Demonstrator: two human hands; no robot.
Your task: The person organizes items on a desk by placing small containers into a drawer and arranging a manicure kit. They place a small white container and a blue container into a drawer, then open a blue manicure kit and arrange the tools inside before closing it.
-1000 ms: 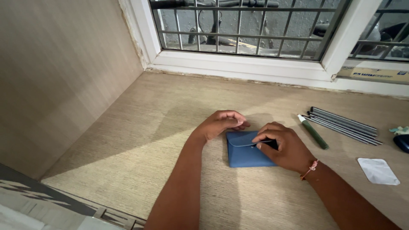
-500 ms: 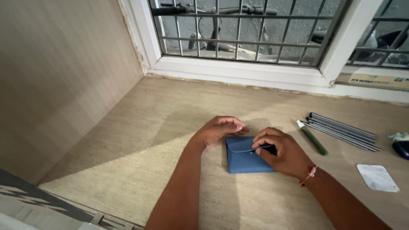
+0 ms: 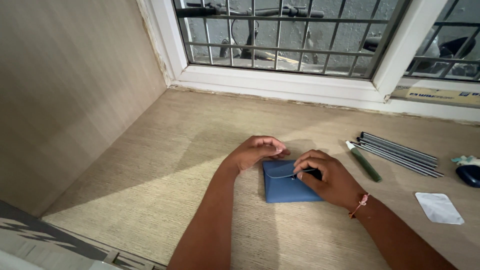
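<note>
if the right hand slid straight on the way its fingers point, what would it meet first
The right hand rests on the flat blue envelope-style pouch, fingers pointing left toward the left hand. Going on, it would probably meet that hand's fingers at the pouch's top edge, though depth is unclear.

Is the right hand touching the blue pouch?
Touching. The head view shows the right hand lying on the blue pouch, its fingertips pressed on the flap edge with no gap.

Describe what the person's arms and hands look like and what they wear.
Both forearms are bare, with no sleeves in view. The left hand wears nothing: no glove, ring or watch shows. The right hand is also ungloved; at its wrist sits a thin pinkish-red cord bracelet with small pale beads and a loose end hanging off. No markings are visible on either arm.
</note>
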